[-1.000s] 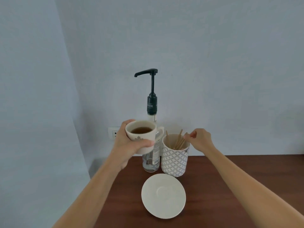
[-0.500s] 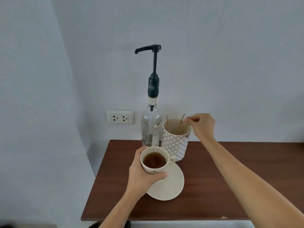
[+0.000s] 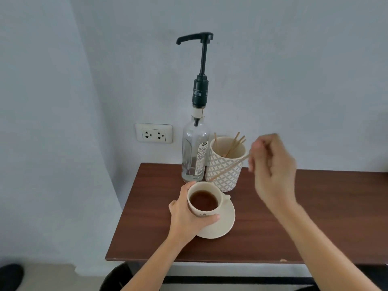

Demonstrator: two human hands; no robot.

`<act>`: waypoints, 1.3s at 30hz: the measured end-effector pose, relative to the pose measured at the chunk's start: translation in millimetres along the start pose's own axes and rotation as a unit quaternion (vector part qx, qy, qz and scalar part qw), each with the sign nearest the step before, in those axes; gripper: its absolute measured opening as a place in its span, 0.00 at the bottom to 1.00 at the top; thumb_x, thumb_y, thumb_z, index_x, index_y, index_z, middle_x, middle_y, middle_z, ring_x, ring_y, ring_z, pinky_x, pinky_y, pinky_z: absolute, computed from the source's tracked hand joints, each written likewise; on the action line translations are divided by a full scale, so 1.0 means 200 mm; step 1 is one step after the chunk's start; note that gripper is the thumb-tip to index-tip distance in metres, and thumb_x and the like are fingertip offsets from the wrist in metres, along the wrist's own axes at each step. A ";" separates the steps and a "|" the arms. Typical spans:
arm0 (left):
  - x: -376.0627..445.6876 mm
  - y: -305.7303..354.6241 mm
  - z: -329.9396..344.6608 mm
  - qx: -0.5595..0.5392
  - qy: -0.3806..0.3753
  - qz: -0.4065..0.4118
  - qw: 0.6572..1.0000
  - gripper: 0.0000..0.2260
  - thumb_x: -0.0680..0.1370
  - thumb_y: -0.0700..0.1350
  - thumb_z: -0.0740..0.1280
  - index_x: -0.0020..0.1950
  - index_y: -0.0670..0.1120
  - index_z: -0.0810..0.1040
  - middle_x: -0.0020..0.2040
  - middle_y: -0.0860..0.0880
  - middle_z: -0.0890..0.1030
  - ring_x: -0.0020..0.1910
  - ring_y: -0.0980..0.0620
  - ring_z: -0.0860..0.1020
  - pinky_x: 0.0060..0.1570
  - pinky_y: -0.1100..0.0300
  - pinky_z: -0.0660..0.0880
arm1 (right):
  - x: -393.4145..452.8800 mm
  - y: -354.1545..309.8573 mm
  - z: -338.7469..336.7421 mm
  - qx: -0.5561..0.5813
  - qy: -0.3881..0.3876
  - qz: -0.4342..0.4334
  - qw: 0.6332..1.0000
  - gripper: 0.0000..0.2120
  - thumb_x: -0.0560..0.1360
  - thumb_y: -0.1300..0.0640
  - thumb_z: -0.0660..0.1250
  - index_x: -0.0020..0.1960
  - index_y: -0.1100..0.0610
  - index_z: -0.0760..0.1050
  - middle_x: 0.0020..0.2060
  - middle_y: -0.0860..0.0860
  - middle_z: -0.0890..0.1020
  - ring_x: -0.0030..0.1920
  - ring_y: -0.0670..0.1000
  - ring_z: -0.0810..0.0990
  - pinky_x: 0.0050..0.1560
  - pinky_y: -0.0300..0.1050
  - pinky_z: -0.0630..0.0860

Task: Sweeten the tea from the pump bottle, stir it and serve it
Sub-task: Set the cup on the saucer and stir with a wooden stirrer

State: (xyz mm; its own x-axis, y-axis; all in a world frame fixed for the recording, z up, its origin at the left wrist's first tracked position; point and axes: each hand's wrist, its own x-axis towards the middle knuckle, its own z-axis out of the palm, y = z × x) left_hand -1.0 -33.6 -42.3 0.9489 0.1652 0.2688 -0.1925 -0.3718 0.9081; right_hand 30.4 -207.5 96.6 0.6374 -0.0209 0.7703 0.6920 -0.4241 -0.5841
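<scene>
A cream cup of brown tea (image 3: 204, 200) stands on a cream saucer (image 3: 224, 223) near the table's left side. My left hand (image 3: 186, 215) is wrapped around the cup from the left. Behind it stands a clear glass pump bottle (image 3: 195, 152) with a tall black pump, spout pointing left. My right hand (image 3: 273, 171) pinches a thin wooden stir stick (image 3: 228, 168). The stick slants down-left in front of the patterned holder cup (image 3: 225, 169), and its low end hangs just above the tea cup's far rim.
The dark wooden table (image 3: 262, 234) meets a pale wall at the back; its left and front edges are close to the saucer. Several more sticks stand in the holder. A double wall socket (image 3: 154, 133) sits left of the bottle. A dark stool shows below the table.
My left hand brought the cup down from beside the bottle onto the saucer. My right hand drew one stick out of the holder and now holds it slanted toward the cup.
</scene>
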 end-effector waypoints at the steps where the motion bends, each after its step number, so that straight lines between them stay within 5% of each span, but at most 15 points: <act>1: 0.00 0.00 0.00 0.001 -0.002 0.001 1.000 0.40 0.56 0.58 0.81 0.65 0.60 0.69 0.61 0.65 0.77 0.62 0.61 0.77 0.66 0.41 0.68 | -0.07 0.03 0.02 -0.025 -0.044 0.003 0.999 0.11 0.83 0.53 0.58 0.43 0.52 0.70 0.26 0.49 0.75 0.26 0.50 0.74 0.29 0.39 0.71; 4: 0.00 -0.02 0.01 0.007 -0.009 -0.002 1.000 0.41 0.56 0.60 0.81 0.65 0.64 0.67 0.63 0.69 0.75 0.64 0.66 0.74 0.69 0.45 0.63 | -0.23 0.13 0.07 -0.061 -0.127 0.019 0.990 0.17 0.82 0.55 0.59 0.38 0.61 0.73 0.25 0.52 0.75 0.27 0.51 0.74 0.29 0.42 0.71; 12: 0.00 -0.04 0.01 0.014 -0.026 -0.025 0.999 0.41 0.58 0.61 0.81 0.67 0.62 0.67 0.63 0.66 0.75 0.66 0.63 0.72 0.73 0.42 0.57 | -0.29 0.11 0.21 0.014 -0.107 0.061 0.992 0.16 0.83 0.51 0.59 0.41 0.55 0.78 0.26 0.46 0.77 0.28 0.44 0.78 0.33 0.28 0.71; 17: -0.01 -0.03 0.00 0.015 -0.025 -0.026 0.999 0.41 0.58 0.60 0.81 0.66 0.65 0.66 0.64 0.69 0.74 0.66 0.65 0.71 0.73 0.41 0.56 | -0.21 0.15 0.15 -0.100 -0.088 -0.026 0.991 0.20 0.83 0.53 0.57 0.38 0.63 0.74 0.24 0.52 0.75 0.25 0.53 0.74 0.28 0.46 0.70; 22: 0.00 -0.04 0.00 0.013 -0.030 -0.026 0.999 0.41 0.58 0.60 0.81 0.67 0.62 0.67 0.64 0.66 0.75 0.66 0.64 0.72 0.73 0.41 0.56 | -0.26 0.09 0.18 0.015 -0.114 0.080 0.990 0.19 0.83 0.49 0.58 0.39 0.57 0.75 0.25 0.49 0.79 0.27 0.45 0.77 0.32 0.33 0.72; 28: 0.00 -0.02 0.00 0.020 -0.030 -0.023 0.999 0.42 0.56 0.62 0.80 0.66 0.65 0.67 0.63 0.67 0.76 0.66 0.67 0.71 0.74 0.41 0.56 | -0.19 0.12 0.15 -0.108 -0.094 -0.008 0.990 0.20 0.84 0.51 0.57 0.39 0.62 0.74 0.24 0.53 0.75 0.26 0.56 0.74 0.29 0.51 0.73; 33: 0.00 -0.02 0.00 0.035 -0.051 -0.019 0.998 0.42 0.55 0.64 0.80 0.66 0.68 0.65 0.63 0.68 0.76 0.66 0.69 0.70 0.74 0.41 0.55 | -0.25 0.09 0.20 -0.004 -0.113 0.070 0.991 0.16 0.83 0.52 0.59 0.40 0.57 0.76 0.26 0.51 0.80 0.29 0.48 0.79 0.34 0.33 0.74; 37: -0.01 -0.02 0.01 0.037 -0.043 -0.017 0.998 0.43 0.55 0.66 0.79 0.66 0.67 0.65 0.64 0.71 0.73 0.66 0.72 0.68 0.74 0.41 0.54 | -0.19 0.12 0.16 -0.108 -0.088 0.009 0.990 0.19 0.84 0.52 0.58 0.38 0.62 0.73 0.25 0.53 0.77 0.26 0.55 0.75 0.30 0.54 0.74; 39: -0.01 -0.02 0.01 0.039 -0.043 -0.019 0.998 0.43 0.55 0.67 0.79 0.67 0.67 0.65 0.64 0.72 0.73 0.66 0.72 0.68 0.74 0.41 0.54 | -0.20 0.12 0.14 -0.127 -0.092 0.009 0.988 0.20 0.83 0.51 0.57 0.37 0.61 0.71 0.24 0.53 0.75 0.24 0.55 0.73 0.28 0.54 0.73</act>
State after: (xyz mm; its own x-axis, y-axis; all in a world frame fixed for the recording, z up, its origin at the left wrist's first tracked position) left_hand -0.9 -33.7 -47.5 0.9737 0.1027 0.2033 -0.1394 -0.4372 0.8885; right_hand 31.3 -192.3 44.1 0.7151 0.1244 0.6879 0.5879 -0.6393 -0.4955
